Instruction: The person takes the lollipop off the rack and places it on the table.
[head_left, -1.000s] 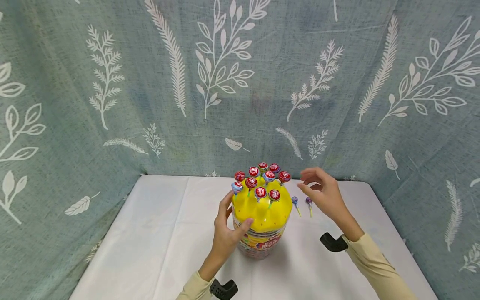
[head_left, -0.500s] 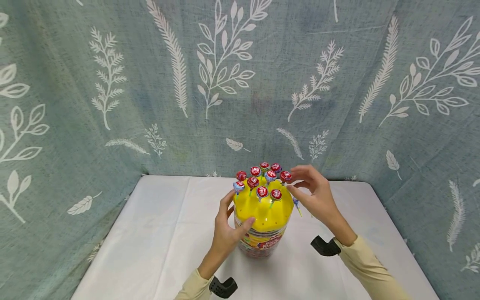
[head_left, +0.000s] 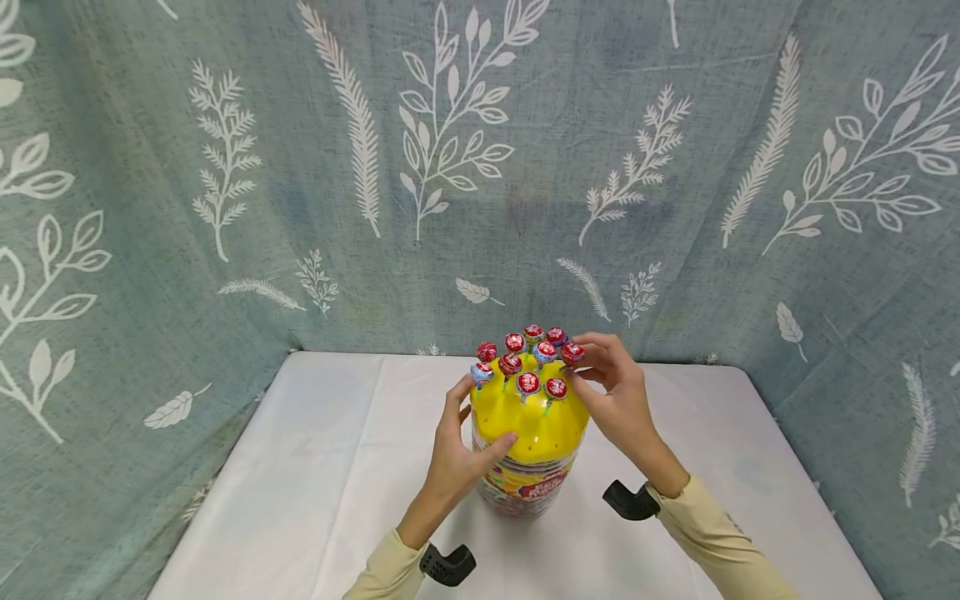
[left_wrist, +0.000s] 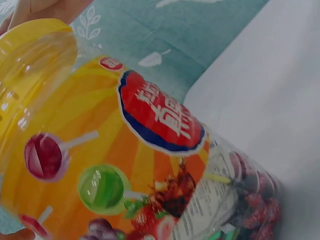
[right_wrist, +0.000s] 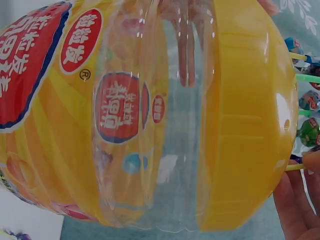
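Observation:
A clear plastic candy jar stands upright, with a domed yellow lid on top. Several wrapped lollipops stick up out of holes in that lid. My left hand grips the lid and upper jar from the left, thumb across the front and fingers along the side. At the lid's right edge my right hand pinches a red-wrapped lollipop between thumb and fingers. In the right wrist view, its fingers lie at a yellow stick meeting the lid.
A white cloth covers the table, and a green leaf-patterned curtain hangs behind and at the sides. One loose lollipop lies on the table at the corner of the right wrist view. More candy fills the jar's bottom.
My right hand has moved left, from beside the jar to the red lollipop at the lid's right edge. It now hides two loose lollipops on the table. The left hand keeps its hold.

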